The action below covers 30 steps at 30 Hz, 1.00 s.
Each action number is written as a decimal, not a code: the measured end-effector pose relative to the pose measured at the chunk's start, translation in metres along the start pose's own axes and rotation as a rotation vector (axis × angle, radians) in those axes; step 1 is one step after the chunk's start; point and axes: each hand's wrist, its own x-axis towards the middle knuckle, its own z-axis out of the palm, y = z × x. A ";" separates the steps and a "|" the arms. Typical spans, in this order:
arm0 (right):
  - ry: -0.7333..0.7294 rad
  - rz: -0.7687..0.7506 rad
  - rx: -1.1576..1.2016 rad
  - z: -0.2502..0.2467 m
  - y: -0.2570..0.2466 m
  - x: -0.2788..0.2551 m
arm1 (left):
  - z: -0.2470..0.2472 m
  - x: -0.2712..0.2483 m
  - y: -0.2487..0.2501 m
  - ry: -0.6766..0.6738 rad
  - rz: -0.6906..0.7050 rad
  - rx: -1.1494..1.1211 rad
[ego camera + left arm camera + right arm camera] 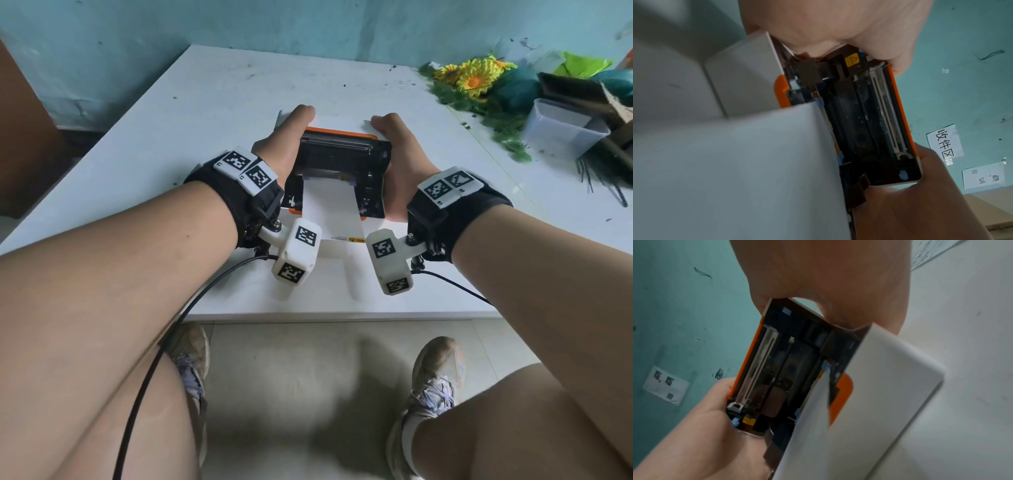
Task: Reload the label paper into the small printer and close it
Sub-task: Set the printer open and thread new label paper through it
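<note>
The small printer (373,205), white with orange trim, sits on the white table (239,92) near its front edge. Its lid (339,154) stands partly raised, black inner side with a metal cutter bar facing me. My left hand (291,137) grips the lid's left end and my right hand (394,144) grips its right end. A white strip of label paper (330,212) runs out of the printer toward me. The left wrist view shows the lid (859,121), paper (735,162) and left hand (838,24). The right wrist view shows the lid (781,369), paper (807,443) and right hand (828,272).
Artificial flowers (476,78), a clear plastic tub (561,126) and cardboard pieces (582,89) lie at the table's far right. A teal wall (308,24) stands behind the table. Wrist camera cables (191,308) hang off the front edge above my legs.
</note>
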 end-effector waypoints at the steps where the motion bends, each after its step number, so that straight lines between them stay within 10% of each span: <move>1: 0.007 0.000 0.002 0.000 0.000 0.000 | 0.000 0.000 0.000 0.011 -0.016 -0.004; 30: 0.006 0.009 0.038 -0.008 -0.001 0.004 | -0.003 -0.003 0.002 -0.058 -0.030 -0.106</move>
